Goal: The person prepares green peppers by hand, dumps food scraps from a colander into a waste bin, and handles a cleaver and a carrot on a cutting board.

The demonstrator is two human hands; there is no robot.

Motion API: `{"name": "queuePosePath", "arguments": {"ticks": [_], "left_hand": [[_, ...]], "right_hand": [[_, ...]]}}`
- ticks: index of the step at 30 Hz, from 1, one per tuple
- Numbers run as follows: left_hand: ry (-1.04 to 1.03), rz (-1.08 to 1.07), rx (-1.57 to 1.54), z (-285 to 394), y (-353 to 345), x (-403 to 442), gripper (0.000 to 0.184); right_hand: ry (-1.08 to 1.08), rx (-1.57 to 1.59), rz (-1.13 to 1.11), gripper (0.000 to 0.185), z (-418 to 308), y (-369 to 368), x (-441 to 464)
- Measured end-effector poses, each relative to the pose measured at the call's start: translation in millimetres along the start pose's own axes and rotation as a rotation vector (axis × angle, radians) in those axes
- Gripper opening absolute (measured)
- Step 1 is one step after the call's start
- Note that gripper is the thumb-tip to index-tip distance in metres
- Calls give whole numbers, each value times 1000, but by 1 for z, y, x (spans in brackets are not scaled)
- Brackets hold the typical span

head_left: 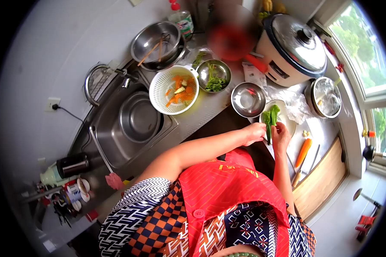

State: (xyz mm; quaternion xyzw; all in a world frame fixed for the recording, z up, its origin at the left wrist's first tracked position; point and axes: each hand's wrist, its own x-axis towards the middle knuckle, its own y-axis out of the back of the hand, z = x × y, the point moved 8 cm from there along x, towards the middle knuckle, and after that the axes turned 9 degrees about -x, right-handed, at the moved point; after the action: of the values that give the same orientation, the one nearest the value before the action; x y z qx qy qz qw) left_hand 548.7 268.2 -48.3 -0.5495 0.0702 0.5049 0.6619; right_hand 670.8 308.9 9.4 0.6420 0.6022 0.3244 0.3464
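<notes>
Some leafy greens [271, 115] rise between the left hand [255, 133], which grips their lower part in curled fingers, and the right hand [281, 135], which pinches them from the other side, over a pale plate [288, 115]. A steel bowl [248, 100] stands just left of the plate, while an orange carrot [303, 153] lies near the right hand, beside a wooden board [319, 180].

Bright window [364, 43] at right — pale walls [68, 55], perhaps tiled, beside a metallic counter [201, 112].
</notes>
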Motion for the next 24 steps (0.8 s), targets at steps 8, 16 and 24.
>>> {"name": "queuePosePath", "arguments": {"ticks": [8, 16, 24], "left_hand": [[-640, 33, 67, 92, 70, -115, 35], [-1317, 759, 883, 131, 169, -255, 59], [-1338, 1129, 761, 122, 295, -290, 69]], "right_hand": [[292, 302, -223, 16, -179, -53, -13], [770, 274, -292, 18, -343, -134, -49], [861, 146, -472, 11, -362, -212, -86]]}}
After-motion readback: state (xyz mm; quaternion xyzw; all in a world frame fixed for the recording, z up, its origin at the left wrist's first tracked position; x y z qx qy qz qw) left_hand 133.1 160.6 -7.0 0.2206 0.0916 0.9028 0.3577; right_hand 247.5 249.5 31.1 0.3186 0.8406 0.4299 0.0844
